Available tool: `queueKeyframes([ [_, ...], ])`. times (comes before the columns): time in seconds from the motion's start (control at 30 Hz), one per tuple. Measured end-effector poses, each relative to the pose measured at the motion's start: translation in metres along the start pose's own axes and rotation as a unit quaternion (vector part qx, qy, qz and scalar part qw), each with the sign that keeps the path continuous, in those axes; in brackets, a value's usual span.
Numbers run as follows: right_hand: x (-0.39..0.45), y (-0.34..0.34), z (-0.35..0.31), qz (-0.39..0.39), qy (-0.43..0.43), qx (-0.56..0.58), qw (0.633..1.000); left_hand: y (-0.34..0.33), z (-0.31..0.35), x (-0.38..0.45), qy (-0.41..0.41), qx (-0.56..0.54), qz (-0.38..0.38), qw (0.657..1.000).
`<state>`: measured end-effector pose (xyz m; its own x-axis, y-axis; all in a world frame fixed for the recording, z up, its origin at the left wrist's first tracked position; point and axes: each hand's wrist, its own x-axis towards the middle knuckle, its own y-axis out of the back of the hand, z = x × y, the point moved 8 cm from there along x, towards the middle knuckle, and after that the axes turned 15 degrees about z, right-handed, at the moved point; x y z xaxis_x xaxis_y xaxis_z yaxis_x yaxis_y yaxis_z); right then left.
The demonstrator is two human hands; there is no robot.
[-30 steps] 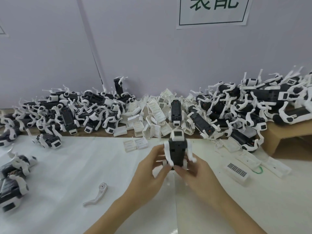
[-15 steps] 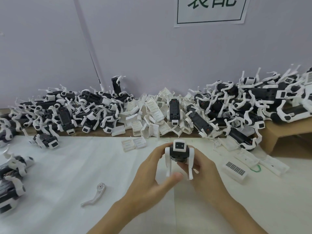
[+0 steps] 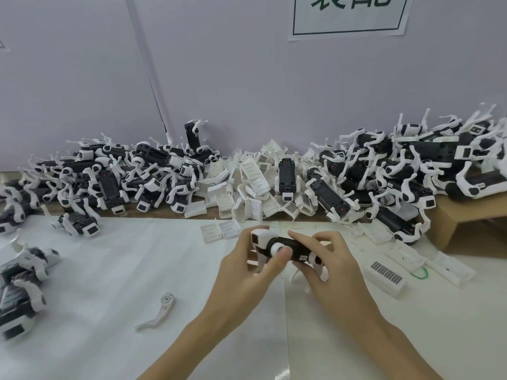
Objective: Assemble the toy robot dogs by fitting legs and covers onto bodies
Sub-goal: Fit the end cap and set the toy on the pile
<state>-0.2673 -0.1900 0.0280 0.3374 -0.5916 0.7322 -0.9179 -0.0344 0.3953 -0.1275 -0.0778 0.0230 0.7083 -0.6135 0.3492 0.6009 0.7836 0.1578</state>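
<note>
A: Toy robot dog (image 3: 285,249), held sideways above the white table sheet (image 3: 109,283), roughly at 12 o'clock from the wrists, head end toward 9 o'clock.

B: Gripped how?

A: Left hand (image 3: 247,272) wrapped round the head end, thumb pressing the white round hip joint on the near flank. Right hand (image 3: 334,267) curled over the black back from the 3 o'clock side, fingertips on top, rear leg poking out below the palm. Both clenched on the dog, neither released.

B: Weight and feel?

A: Likely light, hollow hard plastic; rigid body, glossy shell, probably a bit slippery. Thin white legs look like the weak part: stiff but slender, apt to snap or pop off if levered.

B: Best place to take hold, then?

A: Around the black trunk, across its width, pressing at the round joints rather than pulling on the shanks. Worth avoiding the small face panel too.

B: Spare parts nearby?

A: Loose white leg (image 3: 157,311) lying at 8 o'clock from the hands, well apart. Two flat white covers (image 3: 219,230) just beyond, near 11 o'clock. Barcoded white box (image 3: 386,272) at 3 o'clock. Heaped dogs (image 3: 123,176) along the wall from 10 to 2 o'clock, with a pile of white covers (image 3: 252,185) between.

B: Anything left to fit?

A: Hard to tell; far flank and underside hidden.
</note>
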Motion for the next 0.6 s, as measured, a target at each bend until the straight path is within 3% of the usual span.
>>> queueKeyframes([
  [0.07, -0.001, 0.001, -0.002, 0.008, 0.000, 0.005, 1.000, 0.003, -0.006, 0.004, 0.034, -0.007, 0.007, 0.999],
  [0.13, 0.000, -0.002, 0.004, -0.030, -0.081, 0.074, 0.994, 0.007, -0.011, 0.008, 0.081, -0.060, -0.001, 0.995],
  [0.23, -0.003, -0.013, 0.009, -0.134, -0.249, 0.253, 0.925, 0.012, -0.014, 0.014, 0.131, -0.154, -0.011, 0.979],
  [0.3, -0.004, -0.016, 0.008, -0.159, -0.293, 0.314, 0.889, 0.014, -0.019, 0.017, 0.153, -0.177, -0.012, 0.972],
  [0.5, -0.005, -0.019, 0.017, -0.142, -0.313, 0.354, 0.870, 0.017, -0.026, 0.020, 0.132, -0.102, -0.067, 0.984],
  [0.6, -0.001, -0.013, 0.013, -0.176, -0.243, 0.356, 0.885, 0.020, -0.022, 0.023, 0.062, -0.033, -0.120, 0.990],
])
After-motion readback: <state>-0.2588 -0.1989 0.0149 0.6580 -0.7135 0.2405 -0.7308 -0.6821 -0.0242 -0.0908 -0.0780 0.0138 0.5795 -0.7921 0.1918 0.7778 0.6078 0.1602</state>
